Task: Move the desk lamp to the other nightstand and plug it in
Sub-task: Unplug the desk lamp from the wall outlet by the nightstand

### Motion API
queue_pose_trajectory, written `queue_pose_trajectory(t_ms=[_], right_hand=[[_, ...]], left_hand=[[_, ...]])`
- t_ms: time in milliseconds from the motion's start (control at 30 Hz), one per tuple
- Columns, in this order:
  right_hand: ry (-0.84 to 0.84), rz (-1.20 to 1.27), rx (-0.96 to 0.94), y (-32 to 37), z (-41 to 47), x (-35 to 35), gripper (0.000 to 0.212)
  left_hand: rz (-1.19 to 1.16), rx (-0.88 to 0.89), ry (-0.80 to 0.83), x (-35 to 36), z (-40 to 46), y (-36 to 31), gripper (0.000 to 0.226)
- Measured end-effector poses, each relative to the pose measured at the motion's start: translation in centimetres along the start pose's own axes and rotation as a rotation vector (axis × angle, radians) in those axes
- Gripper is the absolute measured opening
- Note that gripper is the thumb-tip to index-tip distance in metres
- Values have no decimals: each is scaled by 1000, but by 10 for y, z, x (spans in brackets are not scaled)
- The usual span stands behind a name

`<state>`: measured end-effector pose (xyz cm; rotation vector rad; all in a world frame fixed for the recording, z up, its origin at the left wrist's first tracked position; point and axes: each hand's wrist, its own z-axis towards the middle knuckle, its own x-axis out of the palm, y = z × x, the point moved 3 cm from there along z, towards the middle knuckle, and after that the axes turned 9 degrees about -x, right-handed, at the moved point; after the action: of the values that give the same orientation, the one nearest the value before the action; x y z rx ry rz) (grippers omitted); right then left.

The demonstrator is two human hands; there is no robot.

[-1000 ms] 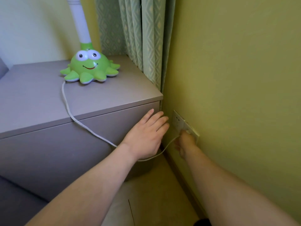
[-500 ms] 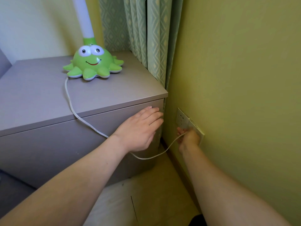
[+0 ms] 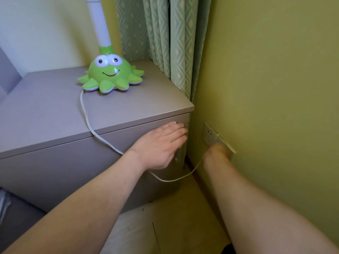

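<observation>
A green octopus-shaped desk lamp with a white neck stands upright on the grey nightstand, toward its back. Its white cord runs off the front edge, passes behind my left hand and sags over to my right hand. My left hand rests flat, fingers together, against the nightstand's front panel near its right corner. My right hand is closed on the plug at the wall socket low on the yellow-green wall; the plug itself is hidden by the fingers.
A green patterned curtain hangs behind the nightstand's right side. A narrow gap of pale floor separates nightstand and wall. A grey upholstered edge shows at the far left.
My left hand has slid a little up and right along the nightstand's front. My right hand stays at the socket. The view has shifted slightly.
</observation>
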<state>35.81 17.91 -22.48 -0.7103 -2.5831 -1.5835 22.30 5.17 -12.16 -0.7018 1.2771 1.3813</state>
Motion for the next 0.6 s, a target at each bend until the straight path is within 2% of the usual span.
queue_pose_trajectory(t_ms=[133, 233, 400, 533, 600], right_hand=[[-30, 59, 13, 3, -6, -9, 34], [-30, 204, 58, -1, -11, -13, 17], [-189, 143, 57, -1, -19, 0, 31], [-174, 259, 45, -13, -24, 9, 36], [-177, 237, 31, -12, -22, 8, 35]], left_hand=[[19, 15, -6, -2, 0, 2, 50], [16, 18, -5, -3, 0, 2, 48], [13, 31, -1, -7, -4, 3, 50], [39, 40, 5, -4, -5, 6, 50], [39, 28, 15, -2, -4, 7, 51]])
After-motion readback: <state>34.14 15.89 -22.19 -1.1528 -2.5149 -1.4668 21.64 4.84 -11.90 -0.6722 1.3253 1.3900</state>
